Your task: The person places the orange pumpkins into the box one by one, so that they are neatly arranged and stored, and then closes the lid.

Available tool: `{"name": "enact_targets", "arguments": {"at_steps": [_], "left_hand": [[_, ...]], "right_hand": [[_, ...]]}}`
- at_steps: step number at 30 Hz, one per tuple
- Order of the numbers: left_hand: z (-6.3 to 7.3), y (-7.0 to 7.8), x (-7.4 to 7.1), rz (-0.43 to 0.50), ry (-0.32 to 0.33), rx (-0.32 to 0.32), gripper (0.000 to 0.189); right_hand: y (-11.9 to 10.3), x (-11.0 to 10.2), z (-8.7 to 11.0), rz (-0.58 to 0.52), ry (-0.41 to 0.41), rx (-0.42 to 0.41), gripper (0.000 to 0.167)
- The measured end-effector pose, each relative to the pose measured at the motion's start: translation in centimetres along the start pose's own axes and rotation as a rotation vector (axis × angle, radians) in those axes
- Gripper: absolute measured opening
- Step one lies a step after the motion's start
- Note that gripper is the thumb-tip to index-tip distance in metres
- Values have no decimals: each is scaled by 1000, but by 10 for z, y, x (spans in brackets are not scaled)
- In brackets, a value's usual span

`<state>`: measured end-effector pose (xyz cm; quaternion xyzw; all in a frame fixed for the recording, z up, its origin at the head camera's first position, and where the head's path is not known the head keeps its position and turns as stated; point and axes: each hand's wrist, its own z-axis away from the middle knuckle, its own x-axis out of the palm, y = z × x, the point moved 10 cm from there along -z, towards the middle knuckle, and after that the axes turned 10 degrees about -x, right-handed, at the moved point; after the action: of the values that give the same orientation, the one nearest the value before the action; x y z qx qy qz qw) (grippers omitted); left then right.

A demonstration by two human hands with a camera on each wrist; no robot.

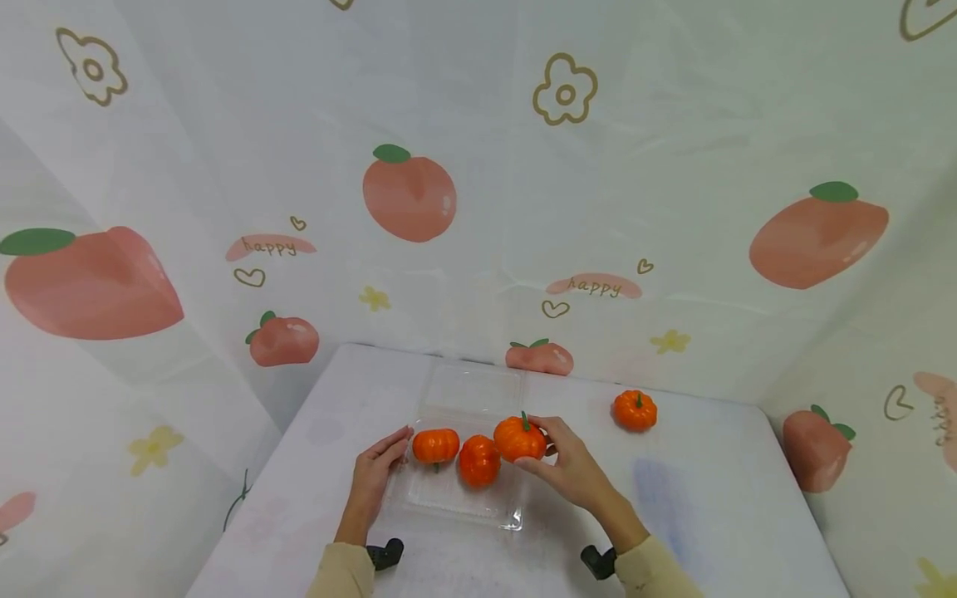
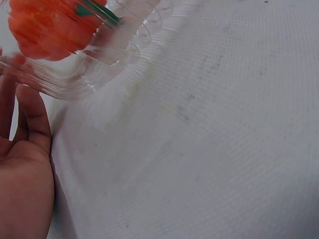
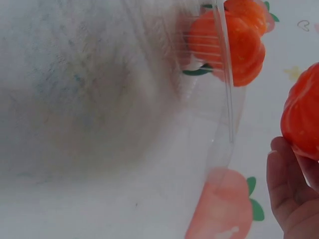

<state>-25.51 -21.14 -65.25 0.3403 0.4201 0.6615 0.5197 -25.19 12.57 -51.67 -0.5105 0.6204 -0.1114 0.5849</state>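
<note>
A clear plastic clamshell box (image 1: 463, 507) lies with its lid (image 1: 474, 389) folded back toward the wall. In it sit two small orange toy pumpkins, one at the left (image 1: 436, 446) and another near the middle (image 1: 479, 462). My left hand (image 1: 371, 477) holds the box's left edge, fingertips at the rim; its wrist view shows the fingers (image 2: 35, 112) against the clear plastic. Between thumb and fingers my right hand (image 1: 571, 465) grips a third toy pumpkin (image 1: 517, 440), green stem up, over the box's right side. The right wrist view shows this pumpkin (image 3: 304, 114) only partly.
Another toy pumpkin (image 1: 635, 411) stands at the back right of the table, beyond my right hand. A white cloth (image 1: 718, 490) covers the table. Printed curtains (image 1: 478, 274) enclose its back and sides. Black straps with camera mounts (image 1: 385, 554) sit at my wrists.
</note>
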Motion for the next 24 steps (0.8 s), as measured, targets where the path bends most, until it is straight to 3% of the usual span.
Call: {"name": "enact_targets", "arguments": {"at_steps": [15,24], "left_hand": [[2,2,2,-8,-16,-7,43],[4,6,2,2,-17,6,43]], "right_hand": [[-22,33,-17,-39,-92,-13,66],[-36,58,-19,-88,-113,-110,63]]}}
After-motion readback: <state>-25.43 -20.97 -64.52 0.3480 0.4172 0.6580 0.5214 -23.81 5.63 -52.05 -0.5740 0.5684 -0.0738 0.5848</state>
